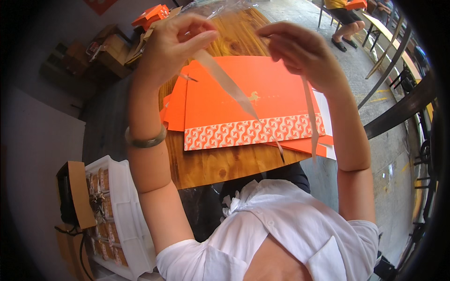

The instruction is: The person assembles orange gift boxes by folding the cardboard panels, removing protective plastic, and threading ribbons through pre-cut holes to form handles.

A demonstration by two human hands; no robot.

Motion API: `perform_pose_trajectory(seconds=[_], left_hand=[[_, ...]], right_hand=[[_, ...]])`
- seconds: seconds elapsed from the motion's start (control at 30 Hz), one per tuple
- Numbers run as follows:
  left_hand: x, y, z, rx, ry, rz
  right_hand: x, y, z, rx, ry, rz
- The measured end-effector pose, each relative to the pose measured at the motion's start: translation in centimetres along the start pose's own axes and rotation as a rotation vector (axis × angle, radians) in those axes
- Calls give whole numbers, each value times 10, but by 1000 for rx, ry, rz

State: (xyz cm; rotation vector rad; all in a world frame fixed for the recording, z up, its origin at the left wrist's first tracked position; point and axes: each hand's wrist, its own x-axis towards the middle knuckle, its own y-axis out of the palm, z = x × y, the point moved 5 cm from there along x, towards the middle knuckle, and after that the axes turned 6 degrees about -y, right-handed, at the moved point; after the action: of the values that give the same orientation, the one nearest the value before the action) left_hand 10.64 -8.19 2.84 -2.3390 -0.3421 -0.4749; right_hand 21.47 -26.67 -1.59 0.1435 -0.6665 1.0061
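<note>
Both of my hands are raised above the wooden table (207, 168). Between the fingers of my left hand (175, 45) is a pale beige ribbon (225, 82) that slants down to the right. My right hand (299, 52) pinches a similar ribbon strip (310, 112), which hangs straight down past the table's front edge. Whether the two strips are one ribbon cannot be told. Beneath them lies an orange cardboard sheet (225, 98) with a gold horse emblem and a patterned band (246, 133). More orange sheets (176, 109) stick out from under it.
A white plastic crate (121, 210) of packed items stands low at my left, with an open cardboard box (82, 196) beside it. Cardboard boxes (114, 52) and an orange package (150, 17) are at the back left. A person (346, 21) sits beyond, at the upper right.
</note>
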Motion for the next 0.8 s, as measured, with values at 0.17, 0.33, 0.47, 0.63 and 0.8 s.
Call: perform_pose_trajectory(seconds=[0.17,0.33,0.47,0.63,0.8], left_hand=[[-23,-6,174,204,-358,41],[26,82,190,1031,-406,165],[83,166,240,657,-291,223],[102,189,254,638,-444,247],[121,182,292,321,-487,374]], right_hand=[[-14,-53,-12,370,-52,-167],[-37,-61,-53,312,159,-382],[-78,-38,-143,106,399,-335],[-115,-3,-170,-81,434,-280],[-114,10,-183,-282,315,-252]])
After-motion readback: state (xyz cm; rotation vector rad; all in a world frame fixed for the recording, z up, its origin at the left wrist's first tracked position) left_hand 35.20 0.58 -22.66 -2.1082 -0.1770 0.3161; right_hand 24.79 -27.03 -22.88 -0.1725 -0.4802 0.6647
